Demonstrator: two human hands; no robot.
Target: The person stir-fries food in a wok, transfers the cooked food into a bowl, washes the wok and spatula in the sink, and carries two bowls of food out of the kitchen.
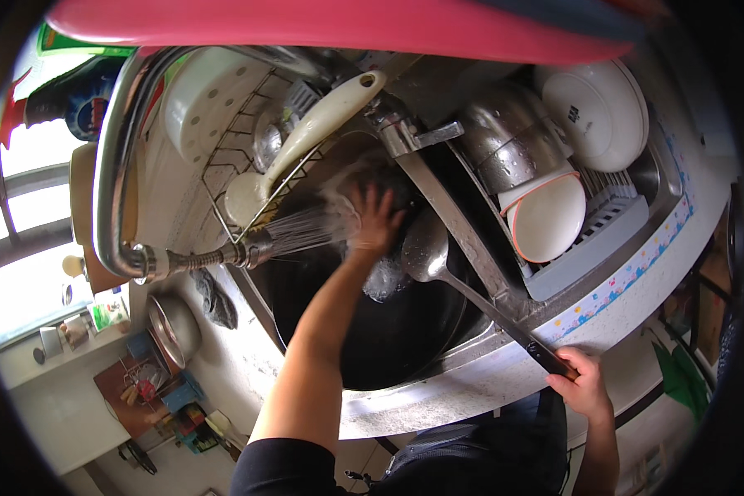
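Observation:
Under the spray from the flexible faucet head [251, 251], my left hand [375, 220] is spread with its fingers apart, over a large dark wok [397, 347] in the sink. Whether its palm touches the wok cannot be seen. My right hand [583, 381] grips the dark handle end of a metal ladle [426, 248] at the counter's front edge. The ladle's bowl lies over the wok, right of my left hand. A little water [384, 282] shines in the wok below my left hand.
A cream-handled brush [322, 124] rests on a wire rack [223, 164] at the left. Right of the metal sink divider [452, 217] stand a metal pot [511, 136], a white bowl [549, 217] and white dishes [595, 118]. A grey cloth [214, 301] lies on the left counter.

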